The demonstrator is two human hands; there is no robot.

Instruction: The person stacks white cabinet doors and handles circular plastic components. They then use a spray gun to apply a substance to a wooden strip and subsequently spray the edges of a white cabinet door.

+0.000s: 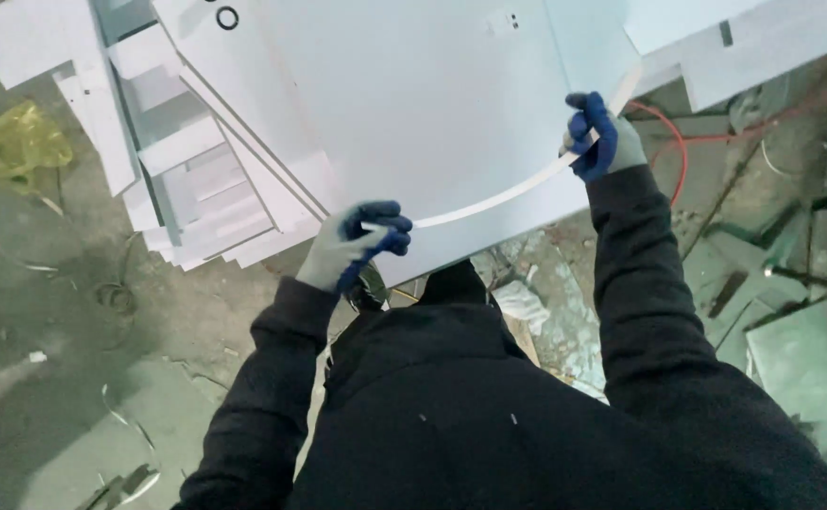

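Closest to you is your own dark jacket (489,416), both sleeves reaching forward to the big white panel (413,104) (take that panel as your landmark). Your left hand (357,244), in a grey glove with blue fingers, is clenched on one end of a thin white strip (498,200) right at the panel's near edge. Your right hand (600,137), gloved the same way, pinches the strip farther along, at the panel's near right corner. The strip sags in a shallow curve between your two hands, lying against the panel's near edge, and its far end pokes up past your right fingers along the panel's right side.

Left of the panel, a stack of smaller white boards (187,179) fans out, partly tucked under it. Right of the panel, a red hose (673,142) loops across the dirty floor (73,312), near grey-green slabs (810,359). Beyond the panel's far right corner lies another white board (753,38). Well to the left of the panel, past the stack, a crumpled yellow bag (18,142) sits on the floor.
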